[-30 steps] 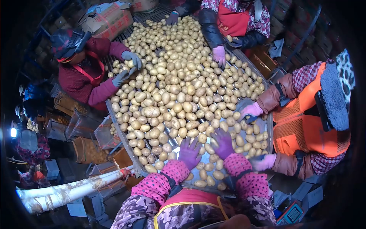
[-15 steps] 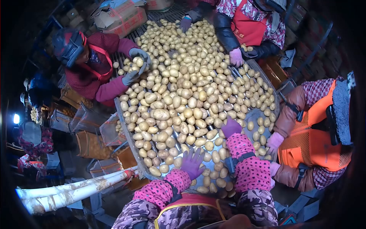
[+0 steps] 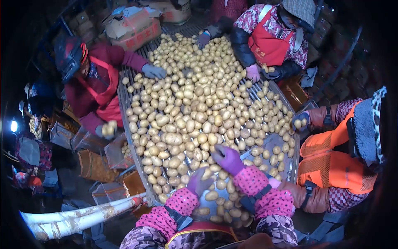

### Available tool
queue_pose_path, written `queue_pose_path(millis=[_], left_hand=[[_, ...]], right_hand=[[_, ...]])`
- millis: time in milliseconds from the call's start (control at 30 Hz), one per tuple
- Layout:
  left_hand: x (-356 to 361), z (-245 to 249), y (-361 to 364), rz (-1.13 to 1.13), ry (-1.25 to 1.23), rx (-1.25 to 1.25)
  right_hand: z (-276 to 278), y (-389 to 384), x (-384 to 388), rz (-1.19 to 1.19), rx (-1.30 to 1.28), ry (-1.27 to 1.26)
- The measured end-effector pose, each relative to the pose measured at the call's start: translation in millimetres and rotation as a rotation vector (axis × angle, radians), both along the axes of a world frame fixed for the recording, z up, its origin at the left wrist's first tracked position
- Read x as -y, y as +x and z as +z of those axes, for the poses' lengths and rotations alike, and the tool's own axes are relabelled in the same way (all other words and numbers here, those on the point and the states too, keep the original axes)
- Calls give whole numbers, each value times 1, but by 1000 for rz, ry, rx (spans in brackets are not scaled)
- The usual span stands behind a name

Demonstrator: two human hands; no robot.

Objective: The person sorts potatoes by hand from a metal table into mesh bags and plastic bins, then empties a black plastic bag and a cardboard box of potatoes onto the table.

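A broad heap of potatoes covers the slatted metal sorting table before me. My left hand, in a purple glove, is at the near part of the heap with its slightly blurred fingers apart and bent among the potatoes. Just to its upper right, my right hand, also gloved in purple, reaches leftward over the potatoes, thumb and fingers apart. Several potatoes lie between my forearms on a smooth metal surface near my body.
A person in a red apron works at the left, potatoes in one hand. Another red apron is at the far right, and an orange vest at the near right. Cardboard boxes stand behind; white poles jut in at the lower left.
My right hand has swung left and my left hand has turned inward, bringing them close together. The left co-worker's hands have parted, one moving down with potatoes. The orange-vested person's hand now holds potatoes.
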State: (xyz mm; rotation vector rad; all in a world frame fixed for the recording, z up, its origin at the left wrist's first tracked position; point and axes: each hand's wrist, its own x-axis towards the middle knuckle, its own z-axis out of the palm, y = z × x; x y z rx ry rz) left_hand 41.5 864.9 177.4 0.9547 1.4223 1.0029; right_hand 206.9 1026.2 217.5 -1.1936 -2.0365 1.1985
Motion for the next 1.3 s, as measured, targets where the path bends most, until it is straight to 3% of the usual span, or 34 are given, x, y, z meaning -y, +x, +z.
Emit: queue_pose_path(millis=[33,67,133,167,200,333,367,433,500,533,633,733,800,833,900,1000,1033,1067,1133,1167,1267,1300], left_hand=[[-1,-9,-4,113,-133,339],[1,-6,-9,132,-156,423],[11,-2,-16,171,-244,517],[13,-3,-21,217,-320,587],[13,-9,-24,329,-456,740],[13,-8,-24,398,-474,844],[11,2,-17,288,-358,700],[10,32,-13,-33,3,140],[-2,23,-7,149,-228,508],[-5,18,-7,163,-195,539],[-14,11,-8,160,-93,530],[-24,8,-10,167,-9,479],[-29,-11,-11,175,67,452],[-28,-29,-11,209,20,547],[-29,-11,-15,254,-50,741],[-33,33,-20,434,-239,1194],[-37,35,-21,149,-42,407],[-35,29,-18,99,-2,205],[-36,23,-16,-7,107,-202],[-39,23,-16,-55,182,-408],[-42,25,-7,-32,202,-325],[-40,10,-5,15,170,-132]], right_hand=[[-5,-7,-31,-32,11,184],[-9,-15,-65,-66,22,364],[-15,-24,-108,-331,361,806],[-21,-26,-114,-313,507,528],[-30,-25,-106,-285,483,540],[-65,1,-49,-147,542,696],[-57,17,-32,-118,512,713],[-70,47,-19,-39,352,721],[-86,78,-3,-71,387,321],[-85,80,2,-88,401,126],[-77,84,11,-288,34,196],[-72,67,-10,-245,147,393],[-59,49,-24,-288,321,243],[-62,48,-31,-296,338,161],[-92,55,-66,-253,227,31],[-55,61,-102,-348,-49,158],[-61,65,-124,-391,30,250],[-35,60,-136,-415,119,369],[-1,46,-168,-279,653,81],[-15,39,-184,-151,741,86],[-21,16,-196,-160,862,153],[7,13,-194,-139,864,40]])
